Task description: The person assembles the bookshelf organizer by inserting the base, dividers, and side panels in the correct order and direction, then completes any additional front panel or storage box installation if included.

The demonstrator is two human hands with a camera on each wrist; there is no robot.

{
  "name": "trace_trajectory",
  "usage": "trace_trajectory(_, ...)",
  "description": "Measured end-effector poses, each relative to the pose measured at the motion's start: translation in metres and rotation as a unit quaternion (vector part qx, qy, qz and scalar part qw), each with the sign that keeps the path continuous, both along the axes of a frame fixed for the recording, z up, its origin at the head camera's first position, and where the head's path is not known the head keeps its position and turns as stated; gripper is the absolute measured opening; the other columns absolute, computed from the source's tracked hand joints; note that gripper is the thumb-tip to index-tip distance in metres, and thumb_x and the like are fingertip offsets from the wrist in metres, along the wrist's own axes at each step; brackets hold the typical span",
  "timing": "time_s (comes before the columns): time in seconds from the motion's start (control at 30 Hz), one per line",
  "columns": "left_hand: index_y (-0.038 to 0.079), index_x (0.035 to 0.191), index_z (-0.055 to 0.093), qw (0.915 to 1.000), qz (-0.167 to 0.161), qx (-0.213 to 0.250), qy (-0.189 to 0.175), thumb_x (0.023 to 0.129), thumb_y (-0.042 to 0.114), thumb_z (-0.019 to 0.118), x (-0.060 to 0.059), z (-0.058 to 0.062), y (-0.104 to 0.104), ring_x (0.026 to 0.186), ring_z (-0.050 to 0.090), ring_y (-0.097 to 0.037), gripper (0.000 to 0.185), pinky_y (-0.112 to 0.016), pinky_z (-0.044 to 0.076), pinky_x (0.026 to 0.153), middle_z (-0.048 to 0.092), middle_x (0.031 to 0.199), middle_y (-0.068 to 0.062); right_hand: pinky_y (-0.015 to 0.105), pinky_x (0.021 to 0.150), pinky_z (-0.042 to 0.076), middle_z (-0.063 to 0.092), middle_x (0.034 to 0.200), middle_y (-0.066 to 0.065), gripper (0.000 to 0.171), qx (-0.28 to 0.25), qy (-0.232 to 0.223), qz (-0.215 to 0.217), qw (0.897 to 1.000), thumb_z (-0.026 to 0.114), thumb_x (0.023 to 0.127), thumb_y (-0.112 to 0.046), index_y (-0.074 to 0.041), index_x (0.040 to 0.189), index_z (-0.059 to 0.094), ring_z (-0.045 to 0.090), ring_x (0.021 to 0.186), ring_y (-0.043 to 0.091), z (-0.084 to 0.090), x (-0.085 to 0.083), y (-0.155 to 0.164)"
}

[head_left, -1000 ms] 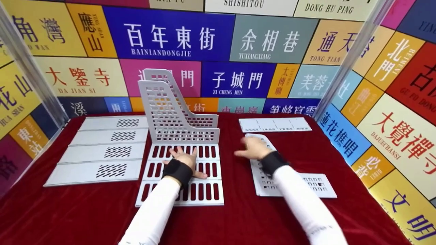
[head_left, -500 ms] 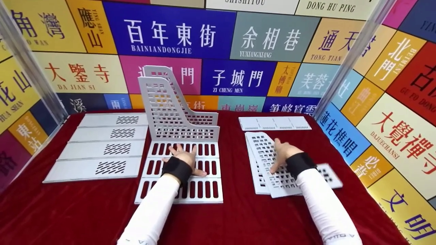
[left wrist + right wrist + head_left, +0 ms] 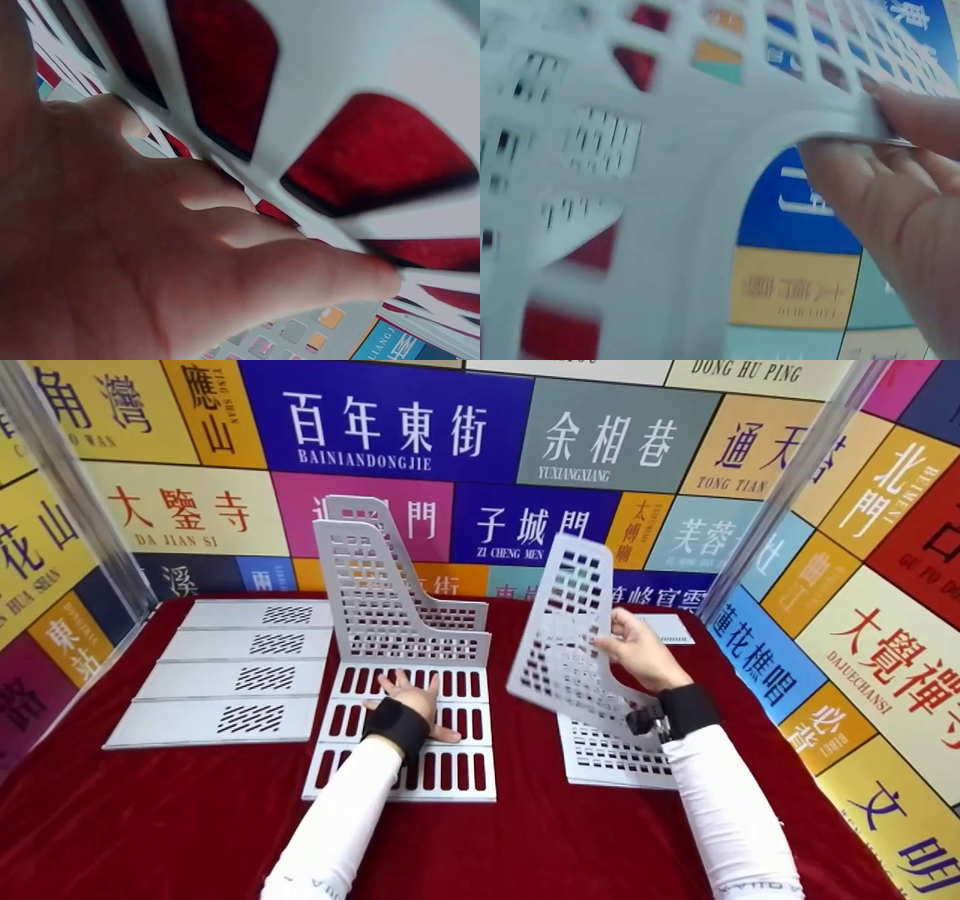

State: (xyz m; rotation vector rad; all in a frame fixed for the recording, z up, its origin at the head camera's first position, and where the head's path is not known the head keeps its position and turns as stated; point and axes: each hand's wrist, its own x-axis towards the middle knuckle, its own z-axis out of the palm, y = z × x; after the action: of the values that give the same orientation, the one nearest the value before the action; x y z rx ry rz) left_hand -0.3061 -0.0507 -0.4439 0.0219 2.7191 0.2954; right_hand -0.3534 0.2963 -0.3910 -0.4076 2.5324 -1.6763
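Note:
My left hand (image 3: 411, 701) lies with fingers spread on a light-grey slotted panel (image 3: 480, 793); the left wrist view shows the fingers (image 3: 322, 274) straight against its bars. My right hand (image 3: 646, 654) pinches the curved edge of a perforated L-shaped side panel (image 3: 611, 656) between thumb and fingers, holding it raised and tilted. In the right wrist view this panel (image 3: 682, 150) fills the left side, slightly blurred. Beneath it another perforated panel (image 3: 619, 778) lies on the red cloth, partly covered. Two similar side panels (image 3: 401, 615) stand upright at the far end of the slotted panel.
Several flat grey panels (image 3: 180, 726) with slanted slots lie in a column at left. A narrow grey strip (image 3: 671, 626) lies at the back right, partly hidden by my right hand and the raised panel. Sign-covered walls (image 3: 600, 427) surround the red cloth (image 3: 525, 840).
My right hand has reached the right-hand stack, slid its top perforated panel to the right, then lifted it up and leftward. My left hand has stayed on the slotted panel.

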Motion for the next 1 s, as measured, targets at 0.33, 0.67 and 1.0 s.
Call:
trace_trajectory(0.33, 0.031, 0.162, 0.011, 0.9998, 0.001, -0.019, 0.002, 0.063, 0.071, 0.081, 0.001, 0.003, 0.003, 0.149, -0.004, -0.059, 0.127, -0.081, 0.020, 0.109, -0.006, 0.164, -0.032, 0.044, 0.091, 0.059, 0.061, 0.127, 0.034, 0.027, -0.009, 0.123, 0.034, 0.992, 0.050, 0.099, 0.006, 0.012, 0.125, 0.048, 0.071, 0.103, 0.035, -0.008, -0.004, -0.042)
trace_trajectory(0.67, 0.031, 0.162, 0.011, 0.9999, 0.001, -0.016, 0.002, 0.063, 0.070, 0.081, 0.002, 0.003, 0.001, 0.149, -0.004, -0.059, 0.127, -0.081, 0.018, 0.109, -0.007, 0.163, -0.032, 0.038, 0.090, 0.060, 0.064, 0.125, 0.029, 0.030, 0.028, 0.120, 0.066, 0.990, 0.054, 0.099, 0.005, 0.010, 0.128, 0.050, 0.070, 0.105, 0.039, -0.002, 0.000, -0.051)
trace_trajectory(1.0, 0.032, 0.162, 0.009, 0.9998, 0.007, -0.013, -0.013, 0.064, 0.069, 0.081, -0.003, 0.000, 0.002, 0.150, -0.008, -0.057, 0.127, -0.082, 0.016, 0.110, -0.009, 0.164, -0.032, 0.025, 0.079, 0.060, 0.067, 0.114, 0.029, 0.024, 0.034, 0.134, 0.064, 0.988, 0.056, 0.097, 0.005, 0.009, 0.121, 0.054, 0.070, 0.099, 0.041, -0.003, 0.002, -0.051)
